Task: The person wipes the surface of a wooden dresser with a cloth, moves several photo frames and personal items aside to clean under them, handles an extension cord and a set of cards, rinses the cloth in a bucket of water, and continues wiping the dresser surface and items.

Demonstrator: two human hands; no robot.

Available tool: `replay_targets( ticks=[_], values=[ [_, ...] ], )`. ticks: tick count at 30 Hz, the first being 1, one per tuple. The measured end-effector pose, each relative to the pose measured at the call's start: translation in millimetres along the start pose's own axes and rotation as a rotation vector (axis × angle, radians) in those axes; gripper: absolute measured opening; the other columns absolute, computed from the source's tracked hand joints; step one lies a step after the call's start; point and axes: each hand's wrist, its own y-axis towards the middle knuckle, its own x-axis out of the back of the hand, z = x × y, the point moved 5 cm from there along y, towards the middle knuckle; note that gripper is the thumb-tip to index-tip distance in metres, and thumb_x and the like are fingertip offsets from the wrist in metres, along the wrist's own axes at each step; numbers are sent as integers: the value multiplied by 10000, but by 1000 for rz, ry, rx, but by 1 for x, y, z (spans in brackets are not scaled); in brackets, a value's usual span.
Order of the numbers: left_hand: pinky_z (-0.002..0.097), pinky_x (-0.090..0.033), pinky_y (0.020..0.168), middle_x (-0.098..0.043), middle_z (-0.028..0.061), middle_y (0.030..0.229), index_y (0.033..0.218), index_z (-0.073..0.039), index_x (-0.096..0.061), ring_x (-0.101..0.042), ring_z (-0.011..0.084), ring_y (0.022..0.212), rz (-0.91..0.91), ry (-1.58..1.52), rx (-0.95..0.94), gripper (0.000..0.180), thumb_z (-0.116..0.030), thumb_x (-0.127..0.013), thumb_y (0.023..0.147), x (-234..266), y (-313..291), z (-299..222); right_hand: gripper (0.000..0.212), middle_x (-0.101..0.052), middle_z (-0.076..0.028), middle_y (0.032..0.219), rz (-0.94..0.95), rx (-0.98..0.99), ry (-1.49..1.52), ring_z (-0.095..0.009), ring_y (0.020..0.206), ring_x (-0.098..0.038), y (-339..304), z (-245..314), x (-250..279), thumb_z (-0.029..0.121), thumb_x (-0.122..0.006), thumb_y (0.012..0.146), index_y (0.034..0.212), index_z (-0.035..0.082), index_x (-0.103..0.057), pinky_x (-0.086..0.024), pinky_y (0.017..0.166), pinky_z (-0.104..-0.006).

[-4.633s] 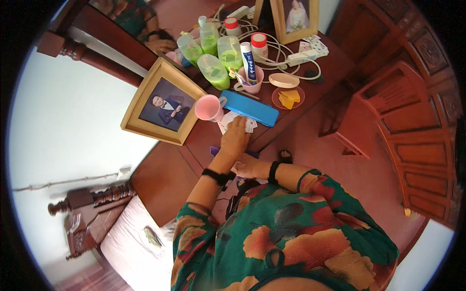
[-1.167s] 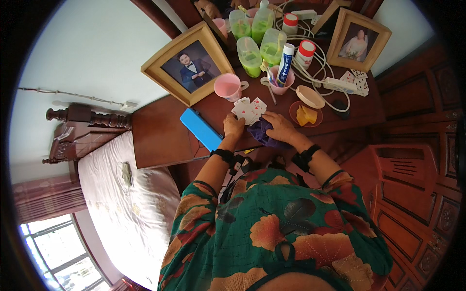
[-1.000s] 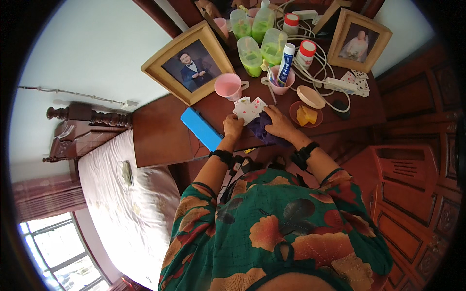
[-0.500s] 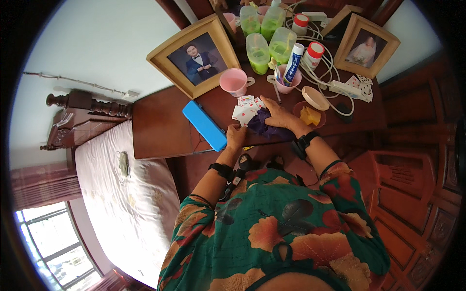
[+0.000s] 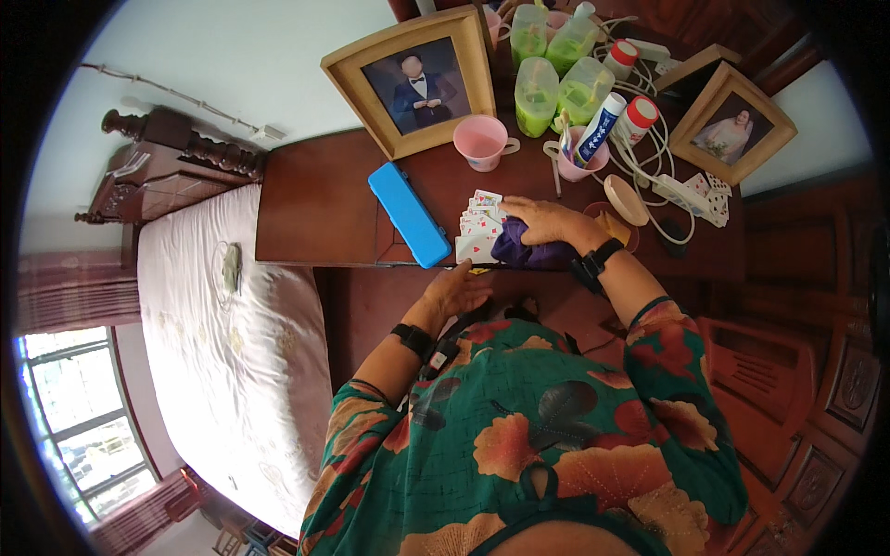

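Playing cards lie overlapped in a column on the dark wooden table, close to its front edge. A crumpled dark purple cloth is bunched just right of them. My right hand is closed over the cloth, its fingertips reaching toward the cards. My left hand is at the front edge below the cards, fingers apart, holding nothing. Left of the cards rests a long blue case, closed. Both wrists wear black bands.
Behind stand a framed photo, a pink cup, green-filled containers and another pink cup with a toothpaste tube. White cables, a power strip, more cards and a second frame crowd the right. A bed is at left.
My left hand has drawn back from the cards toward me and opened. The cards now show as a longer overlapped column. My right hand stays on the cloth. The view has shifted.
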Motion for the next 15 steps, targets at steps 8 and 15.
replay_targets(
  ticks=[8, 15],
  values=[
    [458, -536, 871, -541, 170, 1251, 1327, -43, -434, -589, 320, 1079, 147, -379, -199, 422, -271, -545, 989, -9, 20, -7, 768, -358, -92, 1524, 112, 18, -90, -290, 1286, -482, 15, 21, -10, 142, -591, 694, 1439, 96, -411, -407, 1054, -358],
    [453, -559, 836, -575, 170, 1188, 1227, -57, -486, -613, 338, 1042, 135, -356, -142, 289, -168, -565, 972, 4, 27, 3, 772, -363, -87, 1522, 91, 106, -35, -302, 1333, -427, -19, 34, -32, 118, -598, 686, 1436, 98, -416, -390, 1073, -357]
  ],
)
